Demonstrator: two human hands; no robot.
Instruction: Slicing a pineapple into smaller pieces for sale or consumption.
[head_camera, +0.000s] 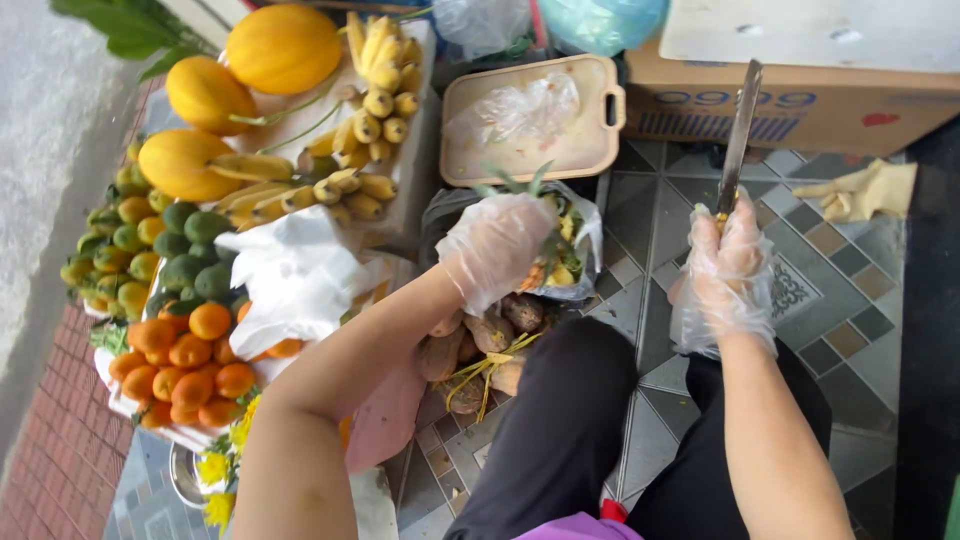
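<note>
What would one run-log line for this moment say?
left hand: holds peeled yellow pineapple over plastic bag | right hand: grips long steel knife, blade up

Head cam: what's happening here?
A person in thin clear plastic gloves holds a peeled yellow pineapple by its green crown with the left hand, over a plastic-lined bin. The right hand grips a long steel knife, blade pointing up and away. Beside them, a stall shows small yellow bananas, large yellow melons and oranges.

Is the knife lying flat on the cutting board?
No, the right hand holds the knife upright above the tiled floor, away from the cutting board.
</note>
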